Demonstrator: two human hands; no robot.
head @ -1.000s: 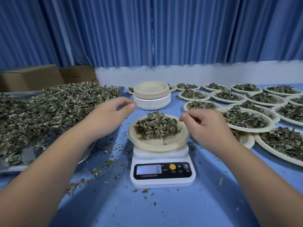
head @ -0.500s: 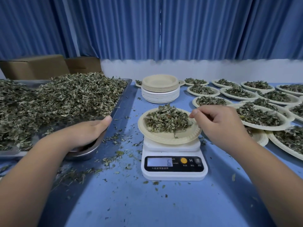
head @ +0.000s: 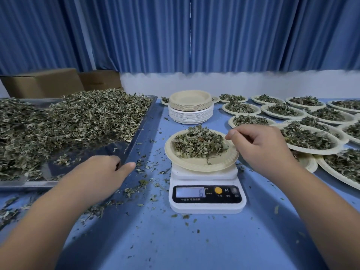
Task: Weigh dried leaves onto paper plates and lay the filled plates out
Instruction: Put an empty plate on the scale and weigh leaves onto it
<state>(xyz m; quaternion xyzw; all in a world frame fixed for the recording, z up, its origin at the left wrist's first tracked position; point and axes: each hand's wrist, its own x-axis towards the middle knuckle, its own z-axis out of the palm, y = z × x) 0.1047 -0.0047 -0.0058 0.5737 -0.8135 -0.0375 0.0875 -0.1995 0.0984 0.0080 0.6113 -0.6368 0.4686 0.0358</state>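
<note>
White plastic was what the scale (head: 207,191) was made of, and it was set on the blue table (head: 175,246). A 6 was shown on its little screen. On top of the scale a paper plate (head: 196,165) was placed, and a small pile of dried leaves (head: 198,143) was heaped on it.

The right hand (head: 261,149) was held just right of the scale, over the plate's right edge. Its fingers were curled in and the thumb was pressed to the first finger. Whether a bit of leaf was pinched there could not be told.

The left hand (head: 101,176) was laid to the left of the scale, at the near corner of a metal tray (head: 145,121). Its fingers were bent over the tray's rim with the thumb outside, so the rim was gripped. A big heap of loose leaves (head: 68,123) was piled in the tray.

Behind the scale a stack of empty plates (head: 190,108) was stood. To the right of the scale, many filled plates (head: 315,152) were laid close together, some with rims overlapped. Leaf crumbs (head: 136,190) were scattered left of the scale and in front of it. Far behind the scale blue curtains (head: 175,36) were hung, and brown boxes (head: 44,82) were set far to its left.
</note>
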